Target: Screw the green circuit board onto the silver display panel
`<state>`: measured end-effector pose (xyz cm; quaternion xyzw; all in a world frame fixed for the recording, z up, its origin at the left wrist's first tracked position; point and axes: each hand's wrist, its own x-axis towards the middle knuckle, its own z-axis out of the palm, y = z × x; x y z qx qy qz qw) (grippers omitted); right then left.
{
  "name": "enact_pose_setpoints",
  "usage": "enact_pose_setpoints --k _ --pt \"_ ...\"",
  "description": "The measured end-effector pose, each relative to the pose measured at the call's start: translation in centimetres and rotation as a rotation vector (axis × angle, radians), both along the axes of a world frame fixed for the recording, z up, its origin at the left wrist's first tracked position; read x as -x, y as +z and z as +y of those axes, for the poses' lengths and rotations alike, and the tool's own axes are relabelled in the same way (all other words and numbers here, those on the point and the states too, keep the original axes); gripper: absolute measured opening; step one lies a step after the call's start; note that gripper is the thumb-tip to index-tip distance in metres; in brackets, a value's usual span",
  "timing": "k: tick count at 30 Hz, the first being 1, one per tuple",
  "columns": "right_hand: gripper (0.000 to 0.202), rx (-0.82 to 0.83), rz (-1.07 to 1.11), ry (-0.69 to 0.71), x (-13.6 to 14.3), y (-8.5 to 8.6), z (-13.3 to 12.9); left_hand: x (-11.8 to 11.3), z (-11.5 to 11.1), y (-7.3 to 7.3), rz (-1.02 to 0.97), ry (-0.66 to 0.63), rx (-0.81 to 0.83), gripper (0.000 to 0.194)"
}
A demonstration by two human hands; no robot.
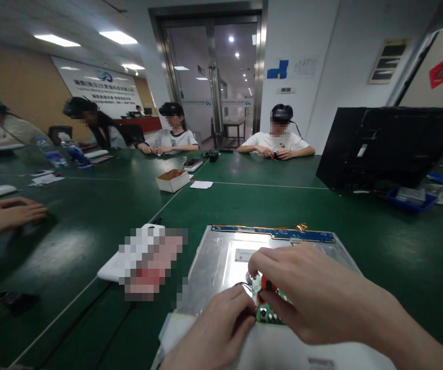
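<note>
A flat metal-backed display panel (213, 262) lies on the table before me, with a blue circuit strip (252, 233) along its far edge. On its near half sits a small green circuit board (269, 314), partly covered by my hands. My right hand (306, 293) is closed round the red-and-black handle of a screwdriver (266, 285), which points down at the board; its tip is hidden. Fingers bent together, my left hand (225, 321) rests at the board's left edge, near a thin dark cable. Whatever its fingertips grip is hidden.
A white device and pinkish papers (155, 264), partly blurred, lie left of the panel. Farther off are a white box (172, 180), a large black monitor (390, 146) and a blue tray (411, 199). Another person's hands (11, 213) rest at left; several people sit around the table.
</note>
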<state>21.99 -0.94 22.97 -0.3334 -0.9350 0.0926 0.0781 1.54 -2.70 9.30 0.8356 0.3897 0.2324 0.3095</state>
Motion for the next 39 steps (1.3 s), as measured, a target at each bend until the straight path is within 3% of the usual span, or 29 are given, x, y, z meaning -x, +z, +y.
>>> enact_pose_setpoints --k 39 --pt "0.008 -0.002 0.004 -0.02 -0.03 -0.16 -0.02 0.09 0.2 -0.6 -0.023 -0.013 0.026 0.019"
